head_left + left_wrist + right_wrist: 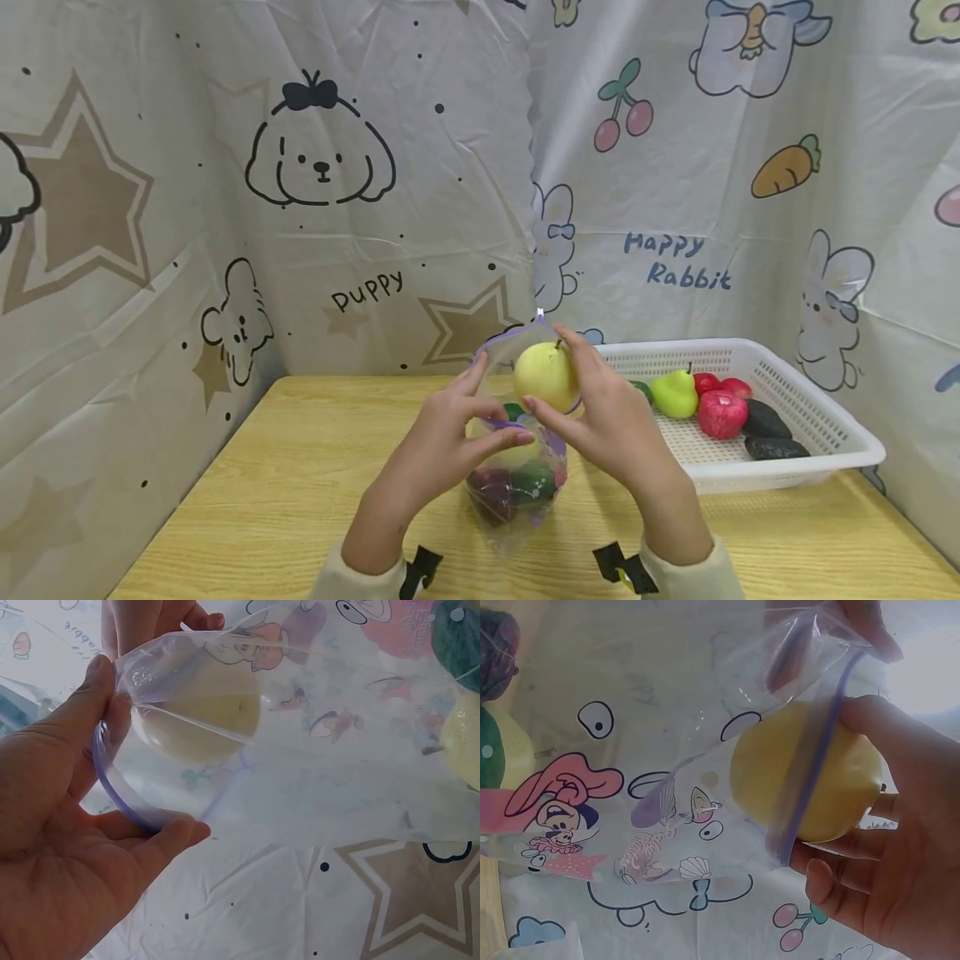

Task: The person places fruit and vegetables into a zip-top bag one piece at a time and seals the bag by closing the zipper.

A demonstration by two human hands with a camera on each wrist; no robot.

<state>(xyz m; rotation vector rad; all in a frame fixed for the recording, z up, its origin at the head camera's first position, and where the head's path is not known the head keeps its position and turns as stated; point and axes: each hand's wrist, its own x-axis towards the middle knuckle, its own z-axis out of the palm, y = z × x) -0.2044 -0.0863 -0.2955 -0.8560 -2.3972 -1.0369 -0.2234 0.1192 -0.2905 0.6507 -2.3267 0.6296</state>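
Observation:
A clear zip bag (504, 540) with a purple zip and cartoon prints hangs upright between my hands, over the table. My left hand (442, 429) pinches the bag's rim between fingers and thumb, spreading the mouth on that side. With my right hand (611, 417), I grip a round yellow pear (543, 377) with a dark stem. In the right wrist view the pear (772, 769) sits partly inside the mouth, across the purple zip. Lower in the bag lie a dark purple fruit (491, 487), a dark green one (534, 482) and another yellow fruit (463, 742).
A white perforated basket (787, 477) stands at the right on the wooden table (300, 467). In it are a green pear (675, 395), a red fruit (722, 415) with smaller red ones behind, and two dark avocados (776, 449). A printed curtain (450, 208) surrounds the table.

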